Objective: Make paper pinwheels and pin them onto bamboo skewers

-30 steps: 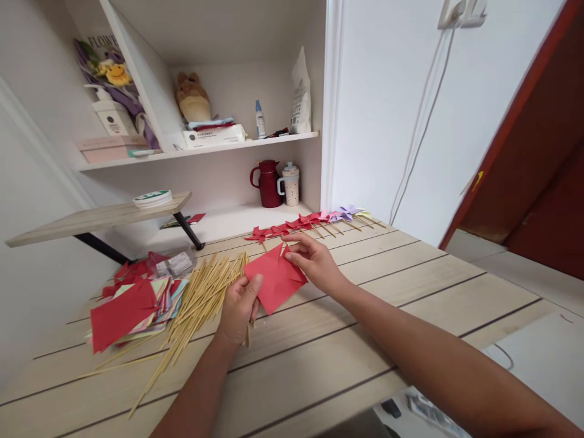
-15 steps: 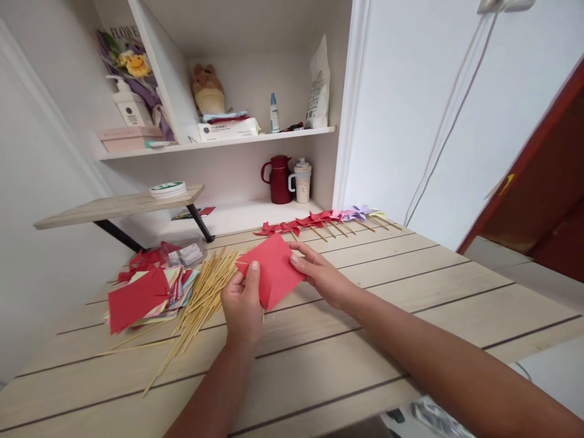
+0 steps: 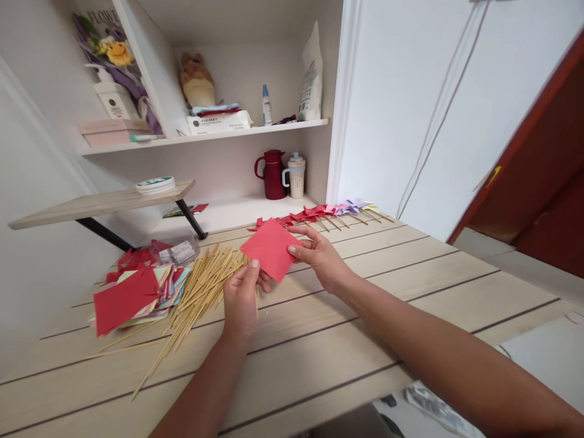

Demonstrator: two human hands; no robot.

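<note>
A square of red paper [image 3: 271, 246] is held up in front of me, one corner pointing away. My left hand [image 3: 241, 295] pinches its lower left edge between thumb and fingers. On the opposite side, my right hand [image 3: 322, 255] grips the right corner, thumb on top and fingers behind. Left of the paper lies a loose heap of thin wooden sticks [image 3: 201, 298]. Beyond them sits a stack of coloured paper [image 3: 168, 292] with a red sheet [image 3: 125, 301] on top. Whatever lies behind the held paper is hidden.
A row of paper pinwheels on sticks [image 3: 314, 214] runs along the table's back edge. A small raised shelf [image 3: 104, 204] stands at the left. Behind are a dark red jug [image 3: 274, 176] and a lidded cup [image 3: 296, 177]. A clear plastic box [image 3: 180, 249] lies near the stack.
The red paper, which was bent with a raised fold at its lower part, now lies flatter between my hands. My left hand's grip has shifted along its lower edge. The view has shifted slightly.
</note>
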